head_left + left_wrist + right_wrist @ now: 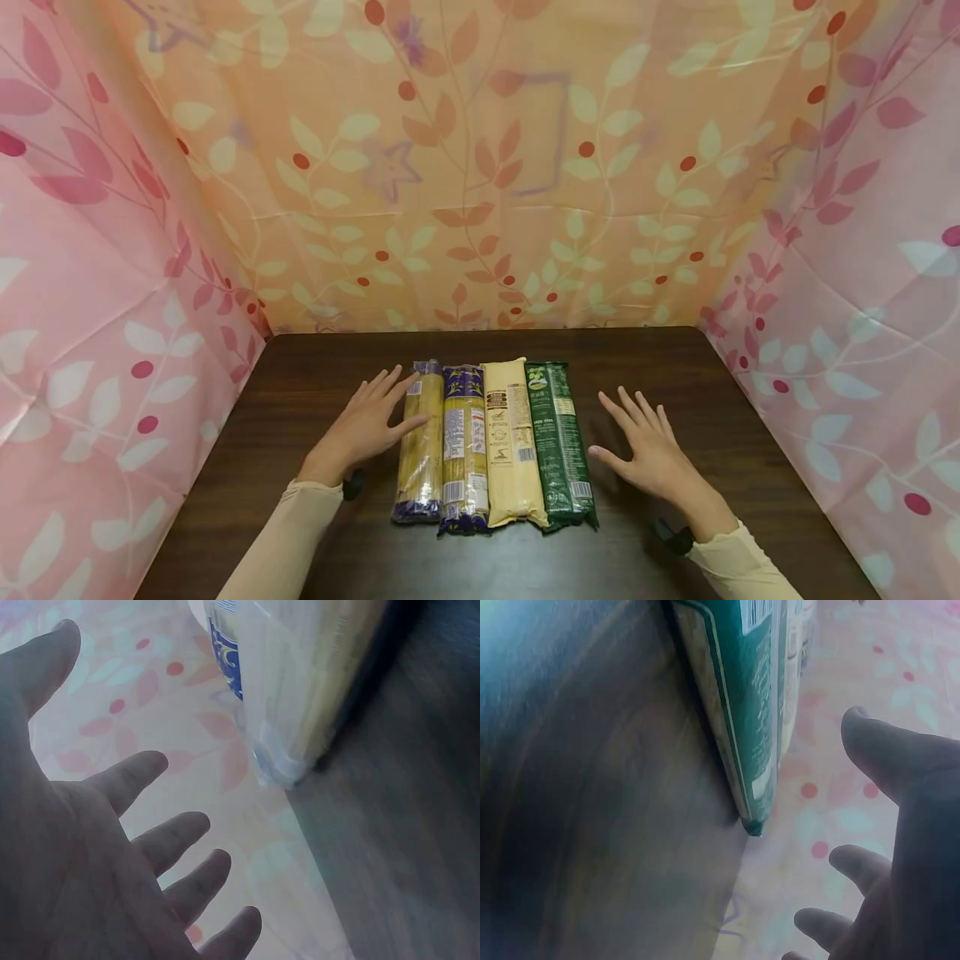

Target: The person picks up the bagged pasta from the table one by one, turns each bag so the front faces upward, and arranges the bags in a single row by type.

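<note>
Several long packs of dried noodles or pasta lie side by side on the table. Leftmost is a clear pack (pixel 422 450) with purple ends, then a purple-and-clear pack (pixel 465 467), a cream pack (pixel 510 492) and a green spaghetti pack (pixel 558 450). My left hand (pixel 363 429) hovers at the left end of the row with fingers spread, its thumb and fingertips overlapping the clear pack in the head view; the left wrist view shows a gap between them. To the right of the green pack, my right hand (pixel 651 452) holds its fingers apart, touching nothing.
The dark wooden table (pixel 300 367) extends around the packs on every side. A patterned orange cloth (pixel 480 167) hangs behind its far edge. Pink leaf-print cloths (pixel 90 333) stand at the left and right. Both wrists wear dark bands (pixel 672 537).
</note>
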`<state>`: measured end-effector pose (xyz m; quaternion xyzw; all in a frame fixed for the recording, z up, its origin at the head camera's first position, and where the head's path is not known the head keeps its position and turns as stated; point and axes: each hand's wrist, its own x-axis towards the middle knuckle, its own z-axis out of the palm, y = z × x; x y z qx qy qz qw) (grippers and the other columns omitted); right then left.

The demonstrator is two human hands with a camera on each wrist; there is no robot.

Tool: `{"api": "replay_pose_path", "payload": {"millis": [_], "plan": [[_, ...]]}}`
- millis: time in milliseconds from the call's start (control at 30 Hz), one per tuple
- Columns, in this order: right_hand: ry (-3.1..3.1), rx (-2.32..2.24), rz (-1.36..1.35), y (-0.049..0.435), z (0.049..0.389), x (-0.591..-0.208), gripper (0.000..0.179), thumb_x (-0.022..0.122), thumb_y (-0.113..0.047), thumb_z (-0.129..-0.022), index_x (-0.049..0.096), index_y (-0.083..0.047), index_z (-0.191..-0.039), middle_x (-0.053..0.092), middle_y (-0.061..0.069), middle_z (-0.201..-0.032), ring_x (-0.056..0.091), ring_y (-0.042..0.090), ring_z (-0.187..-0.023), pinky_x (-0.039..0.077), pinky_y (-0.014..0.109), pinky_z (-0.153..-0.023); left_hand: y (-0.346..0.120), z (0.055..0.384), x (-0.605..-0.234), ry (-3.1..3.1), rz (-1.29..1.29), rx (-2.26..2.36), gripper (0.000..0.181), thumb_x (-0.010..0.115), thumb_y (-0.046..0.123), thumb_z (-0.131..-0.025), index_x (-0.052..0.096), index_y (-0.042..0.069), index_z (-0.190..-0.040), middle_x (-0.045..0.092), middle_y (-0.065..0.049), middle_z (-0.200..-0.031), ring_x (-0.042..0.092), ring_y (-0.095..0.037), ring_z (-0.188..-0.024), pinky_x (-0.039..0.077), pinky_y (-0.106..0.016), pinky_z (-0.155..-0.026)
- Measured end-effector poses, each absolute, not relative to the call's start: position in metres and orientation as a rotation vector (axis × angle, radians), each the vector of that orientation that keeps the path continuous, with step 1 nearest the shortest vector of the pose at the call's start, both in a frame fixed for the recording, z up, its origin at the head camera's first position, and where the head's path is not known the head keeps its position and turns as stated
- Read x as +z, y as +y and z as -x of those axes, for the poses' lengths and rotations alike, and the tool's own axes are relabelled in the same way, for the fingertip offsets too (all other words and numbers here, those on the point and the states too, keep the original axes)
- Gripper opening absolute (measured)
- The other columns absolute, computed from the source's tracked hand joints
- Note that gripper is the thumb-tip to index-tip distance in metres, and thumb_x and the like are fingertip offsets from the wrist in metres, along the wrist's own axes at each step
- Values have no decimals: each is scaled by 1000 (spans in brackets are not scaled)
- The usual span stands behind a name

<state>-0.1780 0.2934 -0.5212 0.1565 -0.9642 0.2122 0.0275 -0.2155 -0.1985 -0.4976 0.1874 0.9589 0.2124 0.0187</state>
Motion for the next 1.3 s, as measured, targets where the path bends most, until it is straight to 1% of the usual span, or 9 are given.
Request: {"api": "replay_pose_path", "payload": {"millis": [100,367,500,667,767,900,1033,1133,1300], "plan": [[-2973,660,-490,291,176,-522,92,74,-60,-97,30,-28,-172,19,21,-177,10,52,-162,-2,74,-126,-191,221,-495,2972,-605,648,88,60,68,-103,32,20,-171,18,-14,-179,16,-43,-164,6,-65,-130],[-2976,681,-524,283,172,-523,91,74,-60,-98,31,-28,-172,20,20,-177,12,52,-162,3,76,-125,-169,235,-496,2946,-722,597,85,60,65,-104,33,20,-171,20,-14,-178,18,-39,-164,9,-64,-130],[-2964,689,-542,279,170,-525,91,73,-62,-97,31,-29,-171,21,19,-177,13,52,-161,3,75,-125,-159,240,-495,2923,-753,596,84,61,63,-105,32,20,-171,20,-15,-178,18,-41,-164,10,-63,-131],[-2968,684,-547,275,167,-525,91,73,-63,-97,33,-28,-171,22,19,-177,15,51,-161,6,75,-125,-147,245,-496,2910,-802,553,84,59,64,-105,34,19,-171,21,-17,-177,20,-41,-163,13,-63,-131],[-2973,688,-545,272,165,-525,91,74,-62,-97,33,-27,-171,23,19,-176,15,51,-161,6,75,-125,-140,248,-495,2902,-809,543,84,59,65,-104,34,20,-171,21,-16,-177,21,-41,-163,14,-63,-130],[-2967,686,-552,270,163,-526,91,75,-61,-96,34,-26,-171,24,19,-176,15,50,-162,5,74,-126,-131,252,-492,2880,-798,536,84,58,67,-104,31,24,-172,18,-13,-179,17,-40,-164,15,-63,-130],[-2952,673,-570,268,160,-527,92,77,-59,-95,37,-24,-169,26,19,-175,19,51,-160,9,75,-125,-119,259,-491,2867,-817,512,83,57,67,-105,29,26,-172,15,-10,-179,15,-37,-165,14,-62,-131],[-2940,662,-594,266,159,-529,91,79,-58,-94,39,-23,-169,28,19,-175,21,51,-160,12,76,-123,-110,265,-490,2856,-834,511,82,56,66,-106,27,28,-173,14,-8,-180,14,-34,-166,12,-59,-132],[-2934,667,-625,261,156,-533,92,79,-58,-94,40,-21,-168,28,17,-175,22,50,-160,14,76,-123,-96,274,-490,2830,-849,478,83,54,69,-105,25,31,-173,13,-5,-180,12,-29,-166,10,-54,-133]]}}
